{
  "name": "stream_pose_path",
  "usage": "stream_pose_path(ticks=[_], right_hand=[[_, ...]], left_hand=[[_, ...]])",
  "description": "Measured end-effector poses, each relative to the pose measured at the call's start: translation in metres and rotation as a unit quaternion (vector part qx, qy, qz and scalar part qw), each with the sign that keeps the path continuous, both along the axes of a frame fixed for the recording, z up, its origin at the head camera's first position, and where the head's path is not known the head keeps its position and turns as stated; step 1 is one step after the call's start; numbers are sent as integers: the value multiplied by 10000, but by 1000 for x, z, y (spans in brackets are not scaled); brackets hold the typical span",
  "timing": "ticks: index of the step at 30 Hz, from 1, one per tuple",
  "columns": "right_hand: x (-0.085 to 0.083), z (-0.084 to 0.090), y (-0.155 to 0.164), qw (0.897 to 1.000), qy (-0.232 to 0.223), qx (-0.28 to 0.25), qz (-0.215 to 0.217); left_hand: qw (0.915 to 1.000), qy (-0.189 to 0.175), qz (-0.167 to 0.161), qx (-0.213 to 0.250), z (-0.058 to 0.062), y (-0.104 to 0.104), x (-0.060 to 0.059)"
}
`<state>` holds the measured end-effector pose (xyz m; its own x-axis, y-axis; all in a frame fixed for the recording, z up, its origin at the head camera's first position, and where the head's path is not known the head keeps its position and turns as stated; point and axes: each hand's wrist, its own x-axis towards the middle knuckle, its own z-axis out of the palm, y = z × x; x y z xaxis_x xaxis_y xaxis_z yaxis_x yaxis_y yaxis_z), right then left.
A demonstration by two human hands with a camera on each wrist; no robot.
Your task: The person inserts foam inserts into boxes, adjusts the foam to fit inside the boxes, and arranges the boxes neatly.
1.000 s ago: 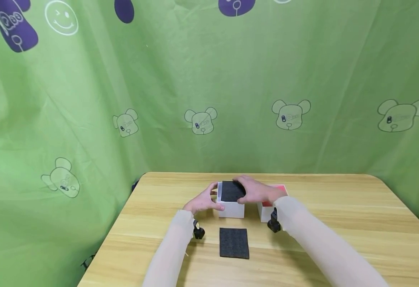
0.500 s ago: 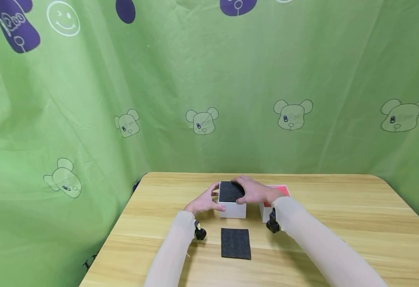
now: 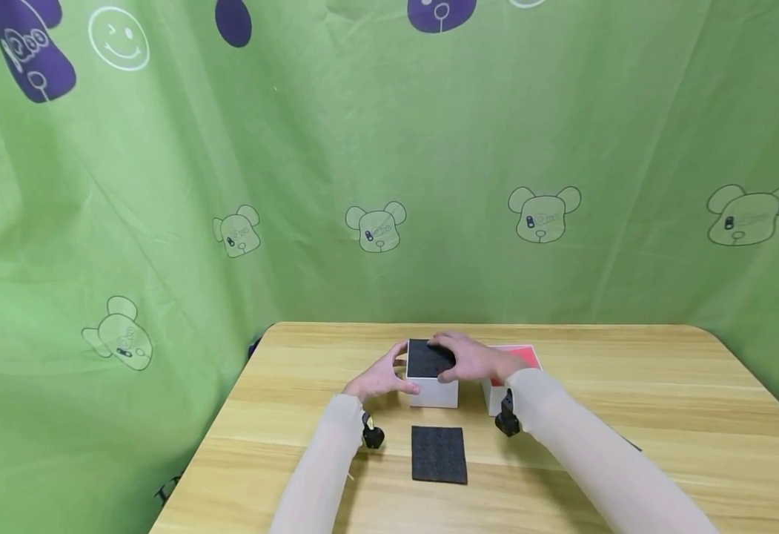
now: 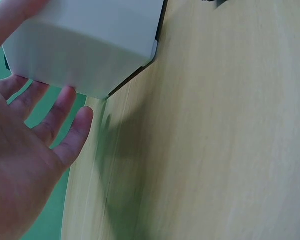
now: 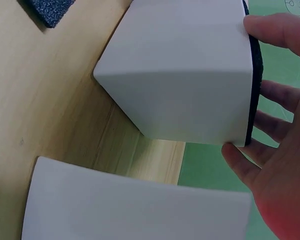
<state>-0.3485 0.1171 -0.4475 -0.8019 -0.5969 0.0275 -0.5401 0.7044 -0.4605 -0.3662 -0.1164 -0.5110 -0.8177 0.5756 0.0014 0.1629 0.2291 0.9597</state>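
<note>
A white box (image 3: 433, 393) stands on the wooden table, its top covered by a square black foam pad (image 3: 422, 356). My left hand (image 3: 381, 374) holds the box from the left, thumb on the front face and fingers along the far side. Over the pad's right part lies my right hand (image 3: 469, 359), thumb at the front edge and fingers curved over toward the back. In the right wrist view, the pad shows as a dark strip (image 5: 255, 80) along the box's top edge, with fingertips right at it. A second black foam pad (image 3: 439, 454) lies flat in front of the box.
Just right of the box is another white box (image 3: 496, 399) with a red top (image 3: 525, 356), partly behind my right wrist. A thin dark edge (image 3: 631, 444) shows beside my right sleeve. A green curtain (image 3: 456, 282) hangs behind the wooden table (image 3: 562, 475).
One second ago the pad sat shifted right, leaving a strip of the box's top showing at left. It has slid left and now covers the top; my hands keep nearly the same places.
</note>
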Motion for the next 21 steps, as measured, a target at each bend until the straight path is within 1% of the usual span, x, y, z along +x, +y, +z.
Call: stream_pose_path(ticks=[6,12,18,21], right_hand=[[1,-3,-1,10000,1,99,-4],[1,-5,-1,9999,18,144,46],[0,-6,-1,9997,-34,256,17],[-1,-7,-1,9996,51,277,47]], left_hand=[[10000,-33,47,-50,-4,-1,0],[9999,-17,79,-94,-4,0,0],[10000,18,39,-84,-4,-1,-1],[10000,49,29,-77,-3,0,-1]])
